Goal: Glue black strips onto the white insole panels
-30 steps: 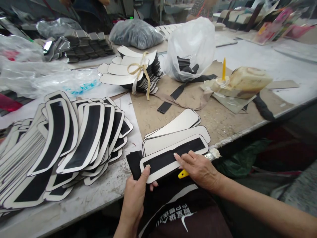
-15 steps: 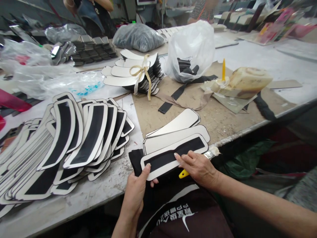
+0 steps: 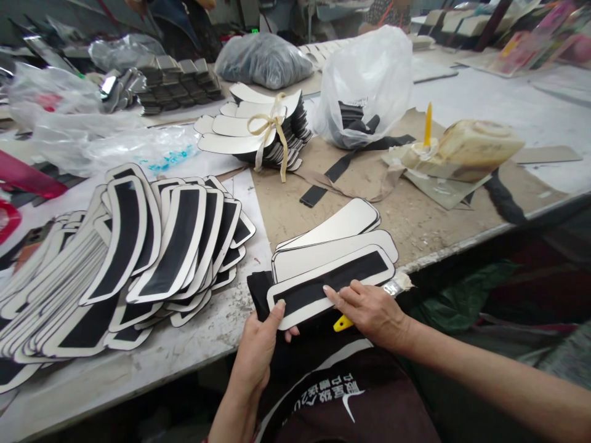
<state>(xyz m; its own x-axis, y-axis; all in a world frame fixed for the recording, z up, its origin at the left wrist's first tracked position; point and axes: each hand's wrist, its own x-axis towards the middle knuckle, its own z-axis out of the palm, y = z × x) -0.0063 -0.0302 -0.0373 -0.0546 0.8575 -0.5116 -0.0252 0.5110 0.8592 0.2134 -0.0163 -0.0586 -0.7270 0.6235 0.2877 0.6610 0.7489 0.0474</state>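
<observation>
At the table's front edge lies a curved white panel (image 3: pixel 295 321) with a black strip (image 3: pixel 355 274) along its middle. My left hand (image 3: pixel 261 335) grips the panel's left end, thumb on top and fingertips showing below. My right hand (image 3: pixel 376 314) rests its index fingertip on the strip's lower edge. The same hand holds a brush (image 3: pixel 344 322); its yellow handle shows under the fingers and its whitish bristles stick out to the right. Behind the panel lie plain white panels (image 3: pixel 337 252). Black material (image 3: pixel 259 290) lies under the panel's left end.
Many strip-covered panels (image 3: pixel 170 246) overlap at the left. Farther back are a ribbon-tied panel bundle (image 3: pixel 258 126), a clear bag (image 3: pixel 364 80) with black pieces, and a glue-smeared plastic container (image 3: pixel 480 147) beside a yellow stick (image 3: pixel 428 123). Another person (image 3: pixel 180 31) stands across the table.
The black strip looks flatter near its middle. My right fingertip sits slightly farther left along the panel, while my left hand keeps its grip. The camera view has shifted a little.
</observation>
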